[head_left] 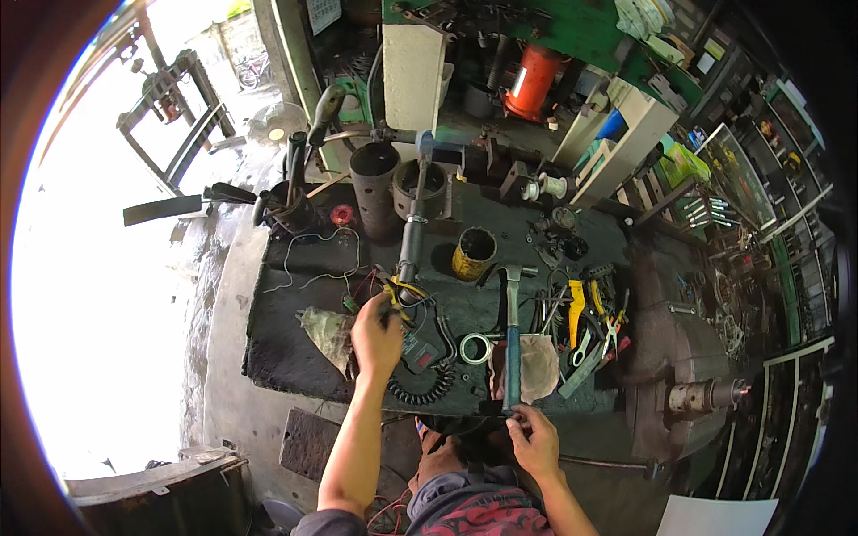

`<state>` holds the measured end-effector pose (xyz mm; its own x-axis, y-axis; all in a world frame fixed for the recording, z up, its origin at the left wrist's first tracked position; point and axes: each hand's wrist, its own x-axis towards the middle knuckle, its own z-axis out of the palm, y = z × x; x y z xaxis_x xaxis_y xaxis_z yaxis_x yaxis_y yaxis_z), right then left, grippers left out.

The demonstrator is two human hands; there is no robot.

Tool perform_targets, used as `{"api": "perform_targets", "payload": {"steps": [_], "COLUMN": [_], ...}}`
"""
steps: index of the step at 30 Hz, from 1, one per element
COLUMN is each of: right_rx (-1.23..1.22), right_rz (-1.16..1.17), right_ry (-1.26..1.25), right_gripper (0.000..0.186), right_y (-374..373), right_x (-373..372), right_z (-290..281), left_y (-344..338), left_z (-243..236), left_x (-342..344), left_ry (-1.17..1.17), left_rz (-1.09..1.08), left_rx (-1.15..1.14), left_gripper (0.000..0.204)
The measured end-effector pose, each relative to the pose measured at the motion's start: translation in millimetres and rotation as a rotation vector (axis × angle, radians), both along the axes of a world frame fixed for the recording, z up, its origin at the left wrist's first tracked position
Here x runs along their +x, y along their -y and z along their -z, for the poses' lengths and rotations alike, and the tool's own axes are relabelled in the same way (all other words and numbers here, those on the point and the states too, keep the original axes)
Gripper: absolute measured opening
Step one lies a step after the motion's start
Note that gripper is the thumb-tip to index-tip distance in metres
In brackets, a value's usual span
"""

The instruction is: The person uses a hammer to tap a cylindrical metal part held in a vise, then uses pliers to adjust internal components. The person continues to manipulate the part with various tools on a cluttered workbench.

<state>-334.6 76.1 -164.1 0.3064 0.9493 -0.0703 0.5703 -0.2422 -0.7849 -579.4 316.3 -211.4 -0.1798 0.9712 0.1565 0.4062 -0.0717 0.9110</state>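
My left hand (pixel 377 332) reaches over the bench with its fingers closed around a yellow-handled tool (pixel 409 286); its jaws are hard to make out. Right beside it lies a long grey air tool (pixel 411 246) with a black coiled hose (pixel 424 393). A crumpled rag (pixel 327 332) lies next to my left wrist. At the bench's near edge, my right hand (pixel 534 441) pinches the handle end of a hammer (pixel 512 348). The hammer's head points away from me, and its blue handle lies partly over a brown cloth (pixel 538 368).
A metal ring (pixel 475 348) and a yellow cup (pixel 474 253) stand mid-bench (pixel 295 357). To the right are a yellow saw handle (pixel 576 313) and several pliers (pixel 610 335). Dark metal cylinders (pixel 374 188) and a tool-filled can (pixel 290 210) line the back left. A thin wire (pixel 288 255) crosses the left side.
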Motion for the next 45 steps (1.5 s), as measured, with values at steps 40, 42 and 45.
{"api": "perform_targets", "payload": {"steps": [40, 42, 45], "right_rx": [0.146, 0.132, 0.127], "right_rz": [0.146, 0.272, 0.414], "right_ry": [0.167, 0.156, 0.254], "right_gripper": [0.023, 0.020, 0.017], "right_y": [-21.7, -37.3, -76.0], "right_x": [61.2, 94.6, 157.0], "right_z": [-15.2, -11.8, -3.5], "left_y": [53.3, 91.7, 135.3], "left_z": [-6.6, -8.0, -4.6], "left_x": [60.4, 55.6, 46.3], "left_ry": [0.701, 0.808, 0.757], "left_rz": [0.138, 0.138, 0.137], "left_rx": [-0.335, -0.434, -0.486], "left_gripper": [0.026, 0.023, 0.026]}}
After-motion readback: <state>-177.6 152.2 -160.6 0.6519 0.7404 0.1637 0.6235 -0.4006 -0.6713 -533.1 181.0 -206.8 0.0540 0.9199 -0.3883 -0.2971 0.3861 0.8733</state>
